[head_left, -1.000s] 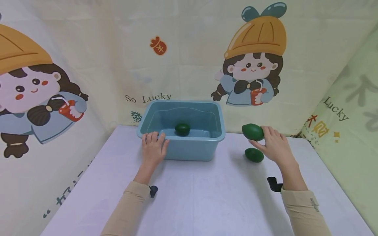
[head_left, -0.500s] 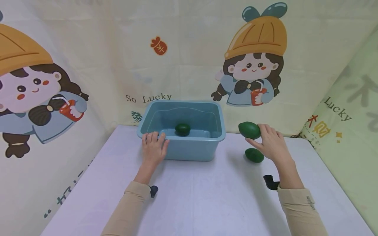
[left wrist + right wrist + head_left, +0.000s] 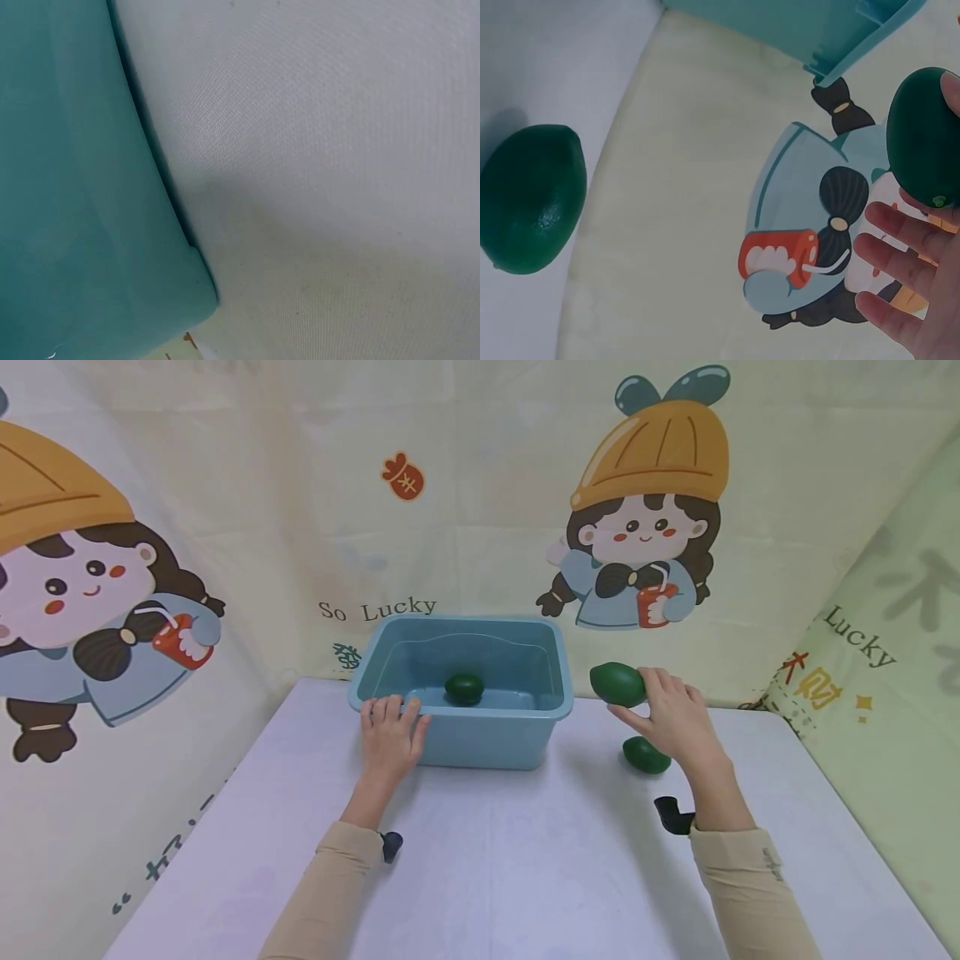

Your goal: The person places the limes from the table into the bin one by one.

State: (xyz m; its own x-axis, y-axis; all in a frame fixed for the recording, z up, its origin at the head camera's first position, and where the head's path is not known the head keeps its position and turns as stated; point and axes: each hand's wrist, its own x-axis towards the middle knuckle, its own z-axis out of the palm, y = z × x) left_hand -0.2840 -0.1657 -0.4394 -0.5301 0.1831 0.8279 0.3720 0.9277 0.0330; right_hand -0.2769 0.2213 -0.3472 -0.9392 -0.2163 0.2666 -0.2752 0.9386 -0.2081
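Note:
A blue plastic bin [image 3: 480,739] stands at the back of the table with one dark green avocado [image 3: 464,688] lying inside. My left hand [image 3: 390,739] holds the bin's front rim near its left corner, fingers bent over the edge and thumb against the outside. Right of the bin, my right hand [image 3: 678,718] pinches a second avocado [image 3: 618,684] between thumb and fingers, raised over the table. Its light green stem end shows in the right wrist view, on the held avocado [image 3: 939,142]. A third avocado [image 3: 647,755] lies on the table below that hand.
The table [image 3: 487,860] has a pale cloth cover. Close behind the bin hangs a printed curtain [image 3: 487,527], with more printed cloth on both sides. A dark device [image 3: 675,817] sits at the right wrist. The left wrist view shows the bin wall [image 3: 82,187] and tabletop.
My right hand has moved left and slightly up toward the bin, carrying the avocado. The left hand stays on the rim, and the other avocados have not moved.

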